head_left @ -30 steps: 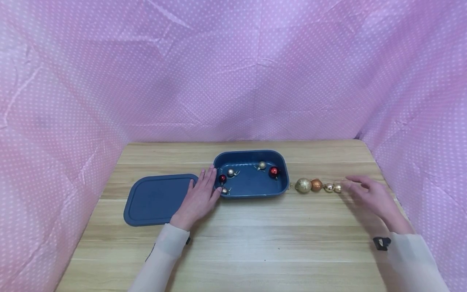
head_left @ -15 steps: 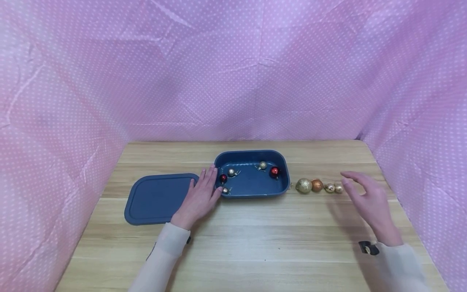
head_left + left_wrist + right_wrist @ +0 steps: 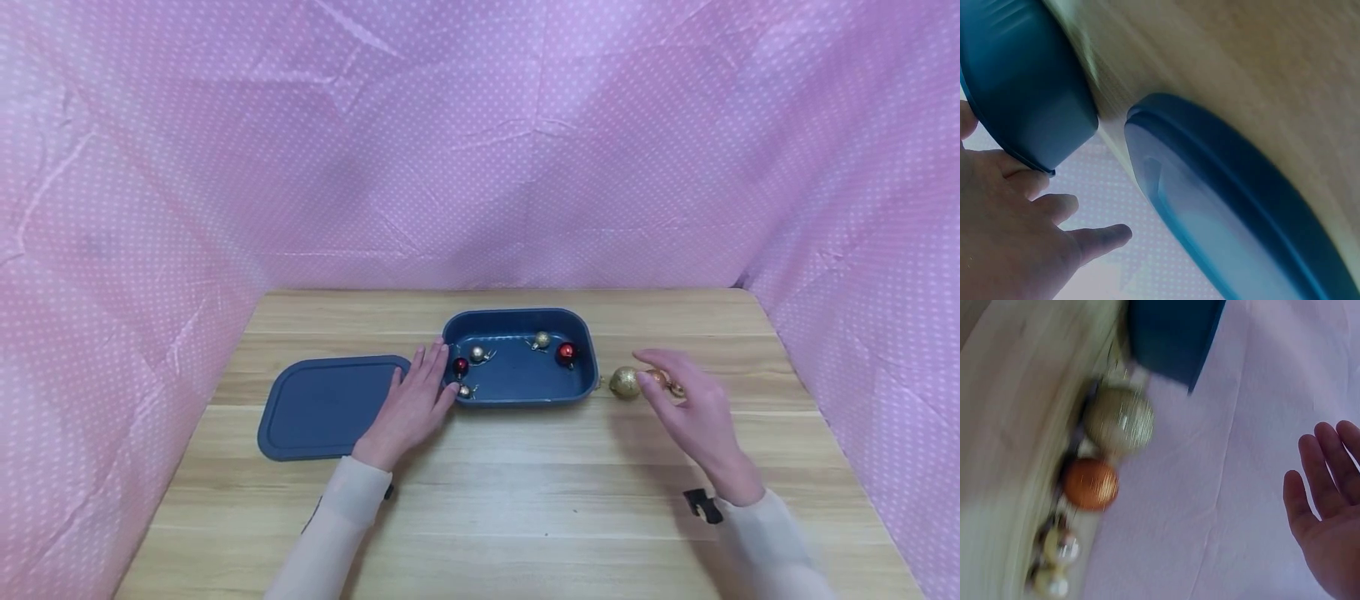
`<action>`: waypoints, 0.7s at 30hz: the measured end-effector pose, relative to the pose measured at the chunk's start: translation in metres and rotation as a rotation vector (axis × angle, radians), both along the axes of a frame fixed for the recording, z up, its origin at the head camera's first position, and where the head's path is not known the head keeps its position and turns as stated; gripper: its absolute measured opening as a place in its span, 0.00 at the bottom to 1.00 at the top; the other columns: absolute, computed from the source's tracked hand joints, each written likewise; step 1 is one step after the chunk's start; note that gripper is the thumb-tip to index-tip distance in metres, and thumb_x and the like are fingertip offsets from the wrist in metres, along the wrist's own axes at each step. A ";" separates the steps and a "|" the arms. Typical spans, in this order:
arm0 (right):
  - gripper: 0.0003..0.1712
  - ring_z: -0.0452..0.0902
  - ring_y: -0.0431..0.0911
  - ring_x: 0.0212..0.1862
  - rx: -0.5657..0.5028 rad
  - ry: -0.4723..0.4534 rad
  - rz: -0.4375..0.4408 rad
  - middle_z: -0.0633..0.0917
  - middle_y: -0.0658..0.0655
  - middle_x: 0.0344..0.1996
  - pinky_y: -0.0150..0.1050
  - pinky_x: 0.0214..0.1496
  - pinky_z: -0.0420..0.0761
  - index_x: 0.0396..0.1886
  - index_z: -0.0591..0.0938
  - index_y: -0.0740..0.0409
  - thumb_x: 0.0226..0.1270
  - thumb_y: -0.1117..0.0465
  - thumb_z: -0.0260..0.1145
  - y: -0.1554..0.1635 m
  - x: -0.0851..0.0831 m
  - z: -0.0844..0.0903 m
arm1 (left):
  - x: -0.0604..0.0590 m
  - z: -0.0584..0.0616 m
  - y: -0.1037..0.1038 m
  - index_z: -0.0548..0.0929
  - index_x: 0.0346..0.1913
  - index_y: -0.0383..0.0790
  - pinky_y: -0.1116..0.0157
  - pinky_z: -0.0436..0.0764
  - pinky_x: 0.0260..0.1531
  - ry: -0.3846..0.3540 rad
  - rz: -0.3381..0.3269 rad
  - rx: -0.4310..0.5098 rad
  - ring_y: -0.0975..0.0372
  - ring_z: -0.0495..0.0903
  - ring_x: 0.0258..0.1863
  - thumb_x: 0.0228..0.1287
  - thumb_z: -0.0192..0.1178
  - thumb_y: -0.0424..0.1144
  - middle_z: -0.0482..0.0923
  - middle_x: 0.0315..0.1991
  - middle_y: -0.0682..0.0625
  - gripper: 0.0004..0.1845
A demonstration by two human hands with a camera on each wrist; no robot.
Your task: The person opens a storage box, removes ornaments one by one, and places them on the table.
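A blue plastic box (image 3: 525, 403) stands uncovered on the table, with several small red and gold baubles inside, among them a shiny red one (image 3: 566, 354). My left hand (image 3: 405, 412) rests on its left rim, fingers straight. To the right of the box, baubles lie in a row: a large glittery gold bauble (image 3: 624, 382), an orange bauble (image 3: 1090, 484) and two small gold baubles (image 3: 1062, 545). Above this row hovers my right hand (image 3: 697, 412), thumb and forefinger apart, holding nothing. In the head view it hides part of the row.
The flat blue lid (image 3: 322, 408) lies left of the box, partly under my left hand in the head view. Pink dotted cloth (image 3: 480, 167) hangs behind and at both sides of the wooden table (image 3: 555, 500).
My right hand has moved left from the small gold end of the row to over the orange bauble. My left hand stays on the box rim.
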State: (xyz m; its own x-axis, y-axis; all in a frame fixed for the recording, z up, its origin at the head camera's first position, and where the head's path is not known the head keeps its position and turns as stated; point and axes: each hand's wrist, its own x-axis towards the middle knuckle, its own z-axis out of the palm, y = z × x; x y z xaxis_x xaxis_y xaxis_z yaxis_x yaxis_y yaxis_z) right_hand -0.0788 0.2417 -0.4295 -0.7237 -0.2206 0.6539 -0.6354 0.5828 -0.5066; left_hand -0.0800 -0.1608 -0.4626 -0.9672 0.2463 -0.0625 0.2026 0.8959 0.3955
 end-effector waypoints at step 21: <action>0.22 0.83 0.54 0.61 0.097 -0.061 0.336 0.86 0.57 0.60 0.45 0.64 0.79 0.61 0.84 0.59 0.69 0.63 0.72 -0.096 -0.012 -0.012 | -0.004 0.000 -0.007 0.49 0.84 0.41 0.31 0.49 0.72 -0.011 -0.032 0.080 0.46 0.44 0.82 0.86 0.39 0.47 0.43 0.85 0.47 0.31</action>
State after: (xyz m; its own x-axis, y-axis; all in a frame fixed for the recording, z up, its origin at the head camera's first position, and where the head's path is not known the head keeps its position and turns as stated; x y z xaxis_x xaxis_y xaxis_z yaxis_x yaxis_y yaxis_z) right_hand -0.0903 0.1454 -0.4413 -0.6372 -0.5121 0.5760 -0.7701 0.3933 -0.5023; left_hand -0.0844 -0.1677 -0.4631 -0.9580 0.2820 -0.0523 0.2259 0.8543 0.4681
